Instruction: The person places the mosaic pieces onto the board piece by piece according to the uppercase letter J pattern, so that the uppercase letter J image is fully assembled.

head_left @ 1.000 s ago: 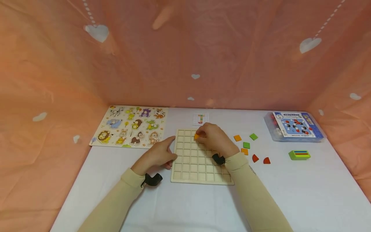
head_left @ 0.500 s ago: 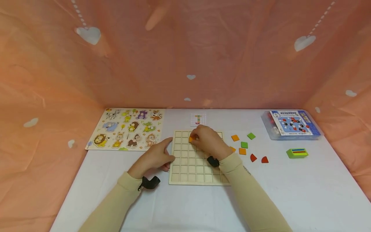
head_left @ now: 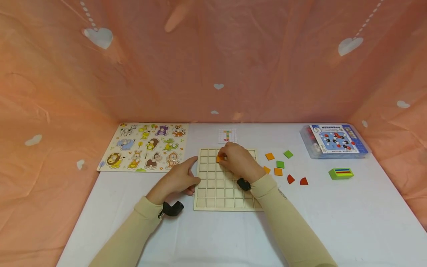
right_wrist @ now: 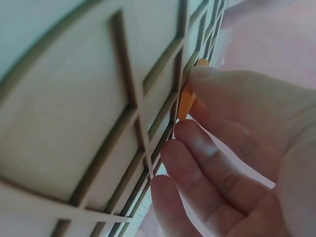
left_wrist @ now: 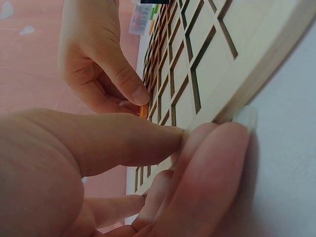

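My right hand [head_left: 238,159] pinches an orange square tile [right_wrist: 186,101] between thumb and index finger, over a cell in the upper part of the wooden grid board [head_left: 211,203]. In the left wrist view the tile's edge shows beneath the right fingertips. My left hand [head_left: 180,178] lies at the board's left edge. Its index finger and thumb stretch out to the rim; the other fingers are bent beside the board, as the left wrist view shows. Behind the board lies a small pattern card [head_left: 227,136] with a coloured T-like figure.
Right of the board lie loose orange tiles [head_left: 278,171], green tiles [head_left: 280,164] and two red quarter-circle pieces [head_left: 291,179]. Farther right are a green block [head_left: 341,173] with coloured stripes and a clear plastic box [head_left: 337,141]. An animal puzzle board [head_left: 143,147] lies at the back left.
The right hand and its orange tile have shifted slightly down over the board's upper cells. The left hand stays at the board's edge. The whole view has shifted a little.
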{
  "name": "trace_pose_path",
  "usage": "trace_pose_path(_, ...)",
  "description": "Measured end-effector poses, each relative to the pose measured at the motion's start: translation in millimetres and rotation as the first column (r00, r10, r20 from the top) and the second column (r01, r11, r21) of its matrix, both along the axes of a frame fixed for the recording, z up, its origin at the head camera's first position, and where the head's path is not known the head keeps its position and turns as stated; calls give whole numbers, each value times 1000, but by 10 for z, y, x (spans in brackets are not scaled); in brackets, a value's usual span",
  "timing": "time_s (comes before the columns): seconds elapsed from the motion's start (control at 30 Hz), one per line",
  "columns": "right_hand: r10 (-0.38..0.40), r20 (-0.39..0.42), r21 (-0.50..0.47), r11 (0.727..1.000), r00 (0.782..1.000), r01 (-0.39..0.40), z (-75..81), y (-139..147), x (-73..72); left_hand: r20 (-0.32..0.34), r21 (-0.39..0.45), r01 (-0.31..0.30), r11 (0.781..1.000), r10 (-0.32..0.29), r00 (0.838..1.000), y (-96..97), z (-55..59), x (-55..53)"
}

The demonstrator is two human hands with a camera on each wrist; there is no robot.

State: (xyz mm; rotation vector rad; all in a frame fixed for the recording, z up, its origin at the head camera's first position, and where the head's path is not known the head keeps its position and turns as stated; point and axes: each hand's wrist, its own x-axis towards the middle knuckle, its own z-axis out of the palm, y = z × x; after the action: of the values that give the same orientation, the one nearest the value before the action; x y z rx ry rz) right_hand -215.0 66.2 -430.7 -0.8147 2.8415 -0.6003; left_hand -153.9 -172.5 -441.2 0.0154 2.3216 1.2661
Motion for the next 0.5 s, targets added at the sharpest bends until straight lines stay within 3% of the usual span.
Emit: trace_pose_path(0.5,13,-8,2,1000,1000,-13,-11,5,-17,1,2,4,1000,-4,1000,0,8,-3)
